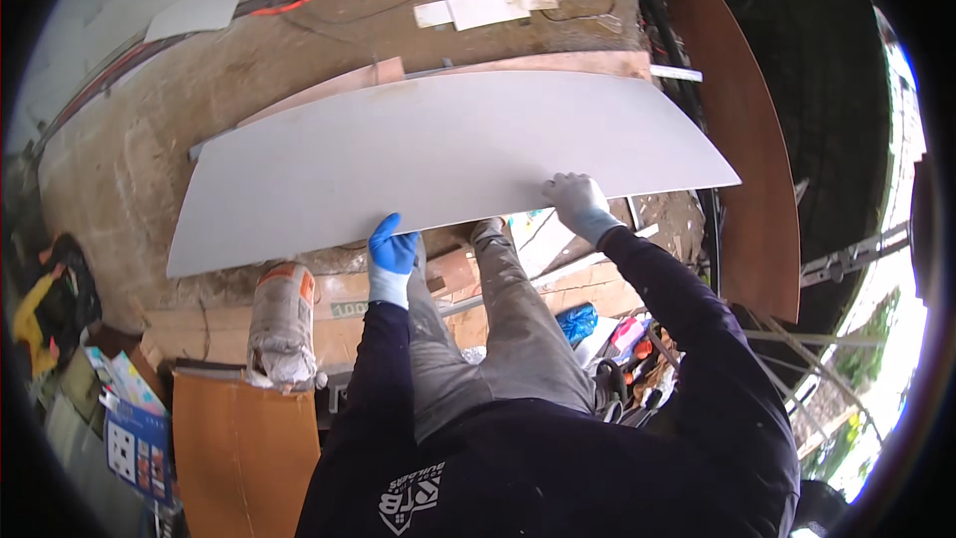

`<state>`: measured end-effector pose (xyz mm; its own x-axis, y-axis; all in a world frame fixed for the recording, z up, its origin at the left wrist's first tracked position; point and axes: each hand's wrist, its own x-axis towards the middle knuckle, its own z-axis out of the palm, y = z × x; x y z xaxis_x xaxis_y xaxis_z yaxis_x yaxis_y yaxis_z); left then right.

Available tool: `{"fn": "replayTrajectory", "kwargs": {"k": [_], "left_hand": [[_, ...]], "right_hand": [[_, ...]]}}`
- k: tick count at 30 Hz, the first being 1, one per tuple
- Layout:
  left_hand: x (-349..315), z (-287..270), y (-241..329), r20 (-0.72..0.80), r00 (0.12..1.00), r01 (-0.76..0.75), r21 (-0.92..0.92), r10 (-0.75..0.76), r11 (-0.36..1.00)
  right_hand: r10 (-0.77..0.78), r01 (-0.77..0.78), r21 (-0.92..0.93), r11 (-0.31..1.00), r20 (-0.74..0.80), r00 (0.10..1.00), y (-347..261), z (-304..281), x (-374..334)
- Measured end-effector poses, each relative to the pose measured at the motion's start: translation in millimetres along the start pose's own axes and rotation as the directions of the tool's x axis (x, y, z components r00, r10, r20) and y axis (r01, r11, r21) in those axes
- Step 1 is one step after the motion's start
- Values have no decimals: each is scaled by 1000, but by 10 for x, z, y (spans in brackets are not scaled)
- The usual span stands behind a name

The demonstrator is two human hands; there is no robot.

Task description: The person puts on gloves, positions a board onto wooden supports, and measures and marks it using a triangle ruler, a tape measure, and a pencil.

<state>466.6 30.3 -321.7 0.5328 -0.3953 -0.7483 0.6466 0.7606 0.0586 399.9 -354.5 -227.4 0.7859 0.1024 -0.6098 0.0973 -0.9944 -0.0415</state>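
Observation:
A long white panel [438,154] stretches across the middle of the head view, with its left end closer to me than its right. My left hand [392,264], in a blue and white glove, is closed on the panel's near edge, left of centre. Further right, my right hand [578,203] grips the same edge, its gloved fingers lying bent over the top face. The parts of both hands under the panel are hidden. Light brown wooden boards [548,62] show beyond the panel's far edge, mostly covered by it.
A wrapped, rounded bag [283,324] stands near my left leg, beside a brown cardboard sheet [244,438]. A curved brown panel [747,149] leans at the right. White offcuts [486,7] and an orange cable [311,0] lie on the far floor. Mixed clutter [627,344] sits by my right leg.

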Motion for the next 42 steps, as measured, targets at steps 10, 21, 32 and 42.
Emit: {"fn": "replayTrajectory", "kwargs": {"k": [10,21,32,42], "left_hand": [[85,-879,-23,-298,955,0,37,11,999],[69,-1495,-390,-486,869,-94,15,89,996],[34,-1609,-452,-473,873,-127,14,118,992],[-26,-1214,-202,-398,915,-42,66,65,997]], "right_hand": [[188,-181,246,952,-6,982,-506,947,-2],[403,-454,453,768,210,891,-896,1572,-191],[297,-66,325,-943,917,266,-1003,2414,-561],[315,331,100,-938,642,699,-492,2432,-65]]}}
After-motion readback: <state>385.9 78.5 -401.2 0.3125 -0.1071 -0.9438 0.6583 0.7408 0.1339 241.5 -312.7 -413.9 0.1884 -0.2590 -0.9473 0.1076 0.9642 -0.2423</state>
